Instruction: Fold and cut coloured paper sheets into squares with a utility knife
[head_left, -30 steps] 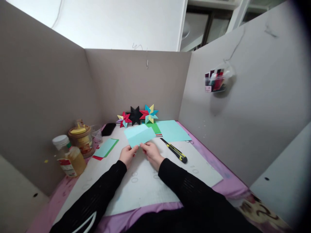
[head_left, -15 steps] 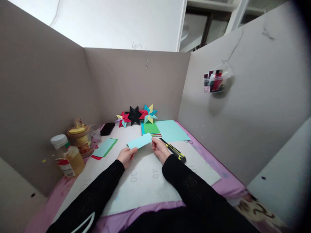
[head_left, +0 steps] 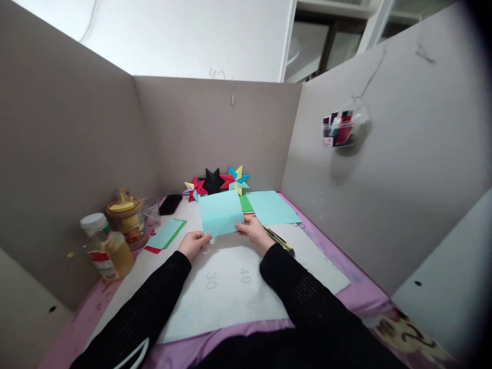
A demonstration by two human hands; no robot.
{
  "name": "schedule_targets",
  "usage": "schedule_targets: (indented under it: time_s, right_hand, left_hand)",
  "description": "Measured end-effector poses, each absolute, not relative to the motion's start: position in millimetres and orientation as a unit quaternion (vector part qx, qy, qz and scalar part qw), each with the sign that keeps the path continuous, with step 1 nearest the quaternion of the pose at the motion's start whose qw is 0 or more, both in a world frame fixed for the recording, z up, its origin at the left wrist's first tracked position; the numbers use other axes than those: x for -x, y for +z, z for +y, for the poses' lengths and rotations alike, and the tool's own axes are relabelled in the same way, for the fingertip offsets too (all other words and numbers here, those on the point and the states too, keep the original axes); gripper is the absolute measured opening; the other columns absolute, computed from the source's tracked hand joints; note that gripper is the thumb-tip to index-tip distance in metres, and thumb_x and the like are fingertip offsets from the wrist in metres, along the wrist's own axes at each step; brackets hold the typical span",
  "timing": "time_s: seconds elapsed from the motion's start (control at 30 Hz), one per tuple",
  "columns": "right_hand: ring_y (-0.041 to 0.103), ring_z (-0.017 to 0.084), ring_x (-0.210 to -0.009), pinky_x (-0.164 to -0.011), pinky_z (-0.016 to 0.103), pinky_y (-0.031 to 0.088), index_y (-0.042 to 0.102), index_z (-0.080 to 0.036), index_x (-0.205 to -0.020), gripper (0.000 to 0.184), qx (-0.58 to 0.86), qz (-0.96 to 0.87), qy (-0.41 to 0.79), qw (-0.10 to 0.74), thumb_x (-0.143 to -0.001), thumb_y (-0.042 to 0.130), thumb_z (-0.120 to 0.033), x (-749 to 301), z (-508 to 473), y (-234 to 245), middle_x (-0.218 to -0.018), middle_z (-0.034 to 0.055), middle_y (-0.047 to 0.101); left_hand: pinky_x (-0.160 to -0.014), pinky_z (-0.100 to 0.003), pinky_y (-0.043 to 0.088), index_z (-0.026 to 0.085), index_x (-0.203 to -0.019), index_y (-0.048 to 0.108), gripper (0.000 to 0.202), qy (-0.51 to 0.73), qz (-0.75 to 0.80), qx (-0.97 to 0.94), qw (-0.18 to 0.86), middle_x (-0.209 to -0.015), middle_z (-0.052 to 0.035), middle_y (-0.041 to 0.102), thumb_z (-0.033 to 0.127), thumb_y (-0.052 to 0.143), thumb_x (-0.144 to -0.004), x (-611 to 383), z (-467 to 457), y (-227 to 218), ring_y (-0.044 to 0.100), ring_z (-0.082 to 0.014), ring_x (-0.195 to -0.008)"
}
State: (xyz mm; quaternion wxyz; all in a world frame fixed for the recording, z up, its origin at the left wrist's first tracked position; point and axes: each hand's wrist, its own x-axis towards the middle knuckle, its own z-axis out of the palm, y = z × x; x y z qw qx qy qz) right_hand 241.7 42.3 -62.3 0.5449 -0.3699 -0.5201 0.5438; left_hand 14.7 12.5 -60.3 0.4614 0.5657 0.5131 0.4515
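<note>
A light blue sheet of paper (head_left: pixel 220 211) is held up above the white mat, opened out, with a faint crease across its lower part. My left hand (head_left: pixel 192 245) pinches its lower left corner. At the lower right edge, my right hand (head_left: pixel 253 231) grips it between thumb and fingers. Just beyond my right hand lies a black and yellow utility knife (head_left: pixel 280 241), partly hidden by that hand. Left of my left hand rests a small stack of light blue, green and red paper pieces (head_left: pixel 166 234).
Folded paper stars (head_left: pixel 212 180) lean at the back wall. A larger light blue sheet (head_left: pixel 272 207) and green paper (head_left: pixel 246 203) lie at the back right. At left stand a glue bottle (head_left: pixel 111 251), a lidded jar (head_left: pixel 128 220) and a black phone (head_left: pixel 170 204). A plastic tub (head_left: pixel 340 128) hangs on the right wall.
The light blue paper, a narrow folded strip before, is now opened into a taller sheet that covers part of the stars and green paper. My hands have shifted slightly with it.
</note>
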Motion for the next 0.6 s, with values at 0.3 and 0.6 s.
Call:
schedule_targets:
  time_s: [0.3, 0.6]
  right_hand:
    - [0.056, 0.015, -0.075, -0.072, 0.028, 0.042, 0.062, -0.016, -0.092, 0.030, 0.307, -0.614, 0.495, 0.532, -0.062, 0.065, -0.019, -224, 37, -76, -0.084, 0.0013, 0.065]
    - [0.055, 0.015, -0.071, -0.071, 0.028, 0.042, 0.061, -0.015, -0.092, 0.034, 0.341, -0.580, 0.510, 0.535, -0.058, 0.065, -0.016, -219, 36, -86, -0.082, 0.0017, 0.065]
  left_hand:
    - [-0.079, -0.038, 0.047, 0.010, -0.085, 0.069, 0.043, 0.526, 0.435, -0.599, 0.419, -0.085, -0.0118, 0.071, 0.042, 0.076, -0.056, -7, 24, -61, 0.063, -0.0270, -0.081]
    - [-0.085, -0.043, 0.046, 0.012, -0.102, 0.063, 0.053, 0.466, 0.415, -0.628, 0.465, -0.102, -0.0141, 0.068, 0.035, 0.076, -0.056, 0, 37, -79, 0.062, -0.0303, -0.092]
